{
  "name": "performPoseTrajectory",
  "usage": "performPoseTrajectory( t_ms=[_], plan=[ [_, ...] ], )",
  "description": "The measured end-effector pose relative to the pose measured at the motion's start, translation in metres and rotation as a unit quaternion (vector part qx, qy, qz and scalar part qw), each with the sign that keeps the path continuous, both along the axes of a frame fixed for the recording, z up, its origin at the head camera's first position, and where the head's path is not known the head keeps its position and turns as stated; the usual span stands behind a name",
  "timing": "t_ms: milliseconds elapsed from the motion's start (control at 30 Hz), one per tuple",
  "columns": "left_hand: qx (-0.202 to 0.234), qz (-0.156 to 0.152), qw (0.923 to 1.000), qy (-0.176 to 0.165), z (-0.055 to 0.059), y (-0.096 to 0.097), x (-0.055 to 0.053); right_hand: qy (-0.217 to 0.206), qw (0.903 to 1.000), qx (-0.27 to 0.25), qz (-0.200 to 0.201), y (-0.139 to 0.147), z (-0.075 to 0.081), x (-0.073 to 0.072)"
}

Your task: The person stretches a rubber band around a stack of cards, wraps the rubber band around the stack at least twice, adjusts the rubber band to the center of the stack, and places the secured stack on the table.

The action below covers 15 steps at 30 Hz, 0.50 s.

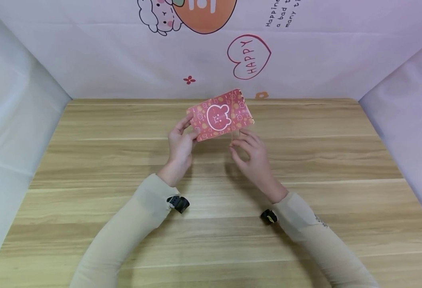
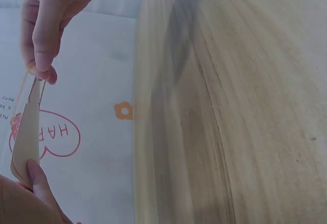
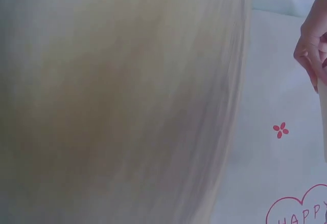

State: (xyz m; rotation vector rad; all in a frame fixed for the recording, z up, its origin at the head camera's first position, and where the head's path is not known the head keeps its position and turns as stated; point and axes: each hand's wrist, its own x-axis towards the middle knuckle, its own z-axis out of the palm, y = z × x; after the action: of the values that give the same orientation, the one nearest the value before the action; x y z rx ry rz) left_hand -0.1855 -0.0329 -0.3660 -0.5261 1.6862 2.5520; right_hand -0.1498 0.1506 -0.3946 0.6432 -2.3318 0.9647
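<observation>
A small red notebook with a white-outlined bear on its cover is held up above the wooden table. My left hand grips its left end, thumb on one face. A thin elastic band runs across the cover near the right end. Below the notebook's lower edge, my right hand pinches that band between thumb and fingertips and draws it away from the cover. In the left wrist view the notebook appears nearly edge-on, the band stretched up to the right hand.
A wooden table spreads beneath both arms. Behind it hangs a white cloth printed with a heart and flowers, and more white cloth stands along the sides. Small black devices sit at both wrists.
</observation>
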Motion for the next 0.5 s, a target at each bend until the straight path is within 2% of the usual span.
performPoseTrajectory(
  t_ms=[200,367,500],
  plan=[
    [0.008,0.003,0.9999,-0.006,0.0027,-0.0028,-0.0010,0.014,0.9991,-0.027,0.028,0.0018,0.0022,-0.0009],
    [0.001,0.001,1.0000,-0.006,-0.0003,-0.0022,-0.0006,0.033,0.9985,-0.013,0.042,0.0038,0.0034,-0.0020],
    [-0.005,-0.007,0.9998,-0.020,-0.0062,0.0020,0.0047,0.048,0.9975,0.013,0.051,0.0088,0.0001,0.0012]
  ],
)
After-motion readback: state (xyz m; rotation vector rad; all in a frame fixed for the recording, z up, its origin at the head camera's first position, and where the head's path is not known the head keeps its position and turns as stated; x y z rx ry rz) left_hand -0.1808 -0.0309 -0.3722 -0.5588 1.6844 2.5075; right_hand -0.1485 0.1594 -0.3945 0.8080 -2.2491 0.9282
